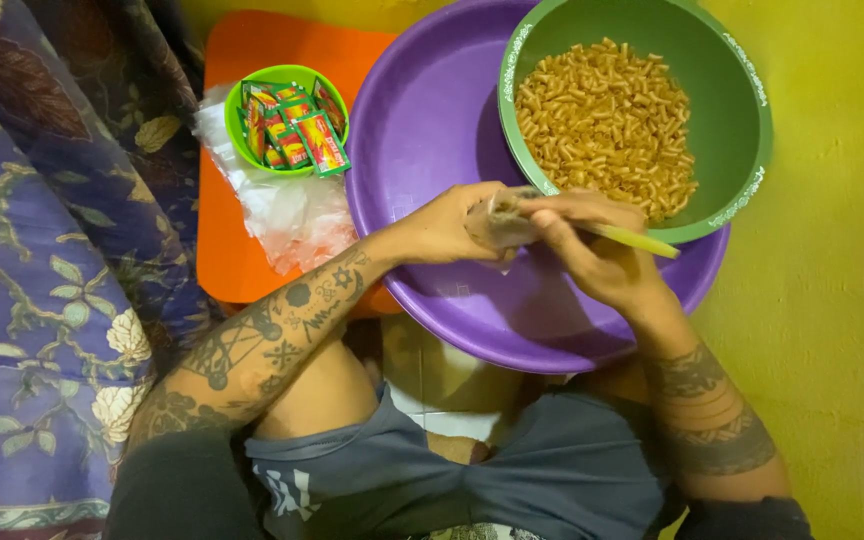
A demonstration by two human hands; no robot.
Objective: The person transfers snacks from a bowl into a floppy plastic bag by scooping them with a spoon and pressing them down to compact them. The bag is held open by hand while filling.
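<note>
Here, left hand (447, 228): its grip is clamped on a small clear bag (500, 220), fingers curled round it
Right hand (592, 250): its grip is closed on a pale yellow-green stick-like handle (637, 240), which juts out to the right of the grip; its fingers meet the bag's mouth
Small clear bag: between both grips, over the purple basin (422, 130)
Green bowl (742, 120): just beyond the grips, resting in the basin; it holds orange-brown macaroni snack pieces (607, 125)
Small green bowl (242, 150): well left of the left grip, on an orange board (232, 260); filled with red and green sachets (297, 135)
Pile of clear plastic bags (292, 215): beside that bowl, left of the left grip
</note>
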